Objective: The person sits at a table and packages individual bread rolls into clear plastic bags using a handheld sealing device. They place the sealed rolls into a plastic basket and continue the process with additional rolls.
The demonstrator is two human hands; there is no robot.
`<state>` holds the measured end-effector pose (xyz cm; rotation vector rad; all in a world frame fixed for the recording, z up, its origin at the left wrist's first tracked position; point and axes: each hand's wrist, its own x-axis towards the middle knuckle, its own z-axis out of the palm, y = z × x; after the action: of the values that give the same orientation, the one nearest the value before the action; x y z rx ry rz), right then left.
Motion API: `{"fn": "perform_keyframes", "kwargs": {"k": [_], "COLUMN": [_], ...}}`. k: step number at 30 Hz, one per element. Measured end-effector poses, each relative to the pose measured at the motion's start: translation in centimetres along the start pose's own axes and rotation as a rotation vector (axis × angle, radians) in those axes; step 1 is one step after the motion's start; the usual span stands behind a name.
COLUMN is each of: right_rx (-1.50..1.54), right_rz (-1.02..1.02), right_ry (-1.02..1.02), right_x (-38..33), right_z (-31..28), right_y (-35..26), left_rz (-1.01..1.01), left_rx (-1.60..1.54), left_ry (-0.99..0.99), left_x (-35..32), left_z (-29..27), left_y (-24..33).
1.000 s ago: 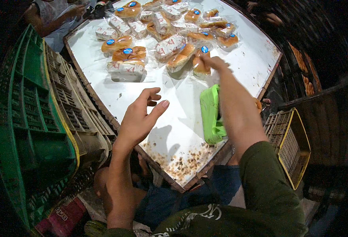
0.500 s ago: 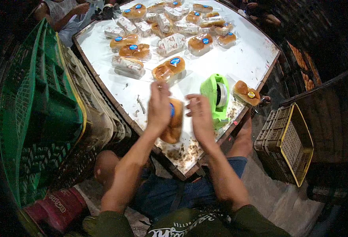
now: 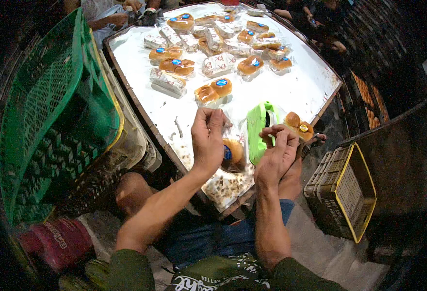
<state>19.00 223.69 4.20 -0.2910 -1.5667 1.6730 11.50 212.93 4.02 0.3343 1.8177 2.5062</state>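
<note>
White table [image 3: 300, 92] lit brightly from above, near overexposed in upper centre of frame. Glare seen on plastic-wrapped buns [image 3: 218, 63]. Corners and right edge lost in deep vignette, almost black. Strong fisheye bending seen along table edges and on green crate [image 3: 53, 111] at left. Soft shadows cast beneath left hand [image 3: 207, 138] and right hand [image 3: 276, 155], toward lower centre. Centre kept fairly sharp; slight softness on fingers. Lower frame dim, detail muddy, colours muted. Noise visible in dark areas.

Green plastic crate [image 3: 53, 111] at left, dark yellow-rimmed basket [image 3: 344, 194] at right, bagged buns [image 3: 213, 48] across the white table [image 3: 296, 92].
</note>
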Motion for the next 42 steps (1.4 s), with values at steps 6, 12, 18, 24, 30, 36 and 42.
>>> {"fn": "perform_keyframes", "kwargs": {"k": [6,12,18,24,30,36,42], "right_rx": [-0.158,-0.832,-0.836,-0.590,-0.239,0.028,-0.301], "right_rz": [0.222,0.162,0.154,-0.064,0.007,0.121,-0.264], "right_ry": [-0.447,-0.566,-0.590,-0.391,-0.189,-0.225,-0.284], "right_x": [-2.8,-1.6,-1.1,-0.6,0.7,0.9,-0.3], "right_z": [0.1,0.4,0.6,1.9,2.3,0.5,1.4], "right_y": [2.1,0.2,0.1,1.0,-2.9,-2.1,-5.5], "left_rz": [-0.188,0.400,0.374,-0.111,0.572,0.304,0.653], "left_rx": [-0.334,0.859,0.481,0.122,0.451,0.157,0.400], "left_ry": [0.060,-0.152,-0.225,-0.179,-0.150,-0.027,0.051], "left_x": [2.4,4.9,3.8,3.6,0.9,-0.7,-0.5], "left_z": [-1.4,-4.9,-3.7,-2.7,-0.8,0.0,-1.0], "left_y": [2.5,3.8,2.2,-0.6,1.8,2.2,2.8]}}
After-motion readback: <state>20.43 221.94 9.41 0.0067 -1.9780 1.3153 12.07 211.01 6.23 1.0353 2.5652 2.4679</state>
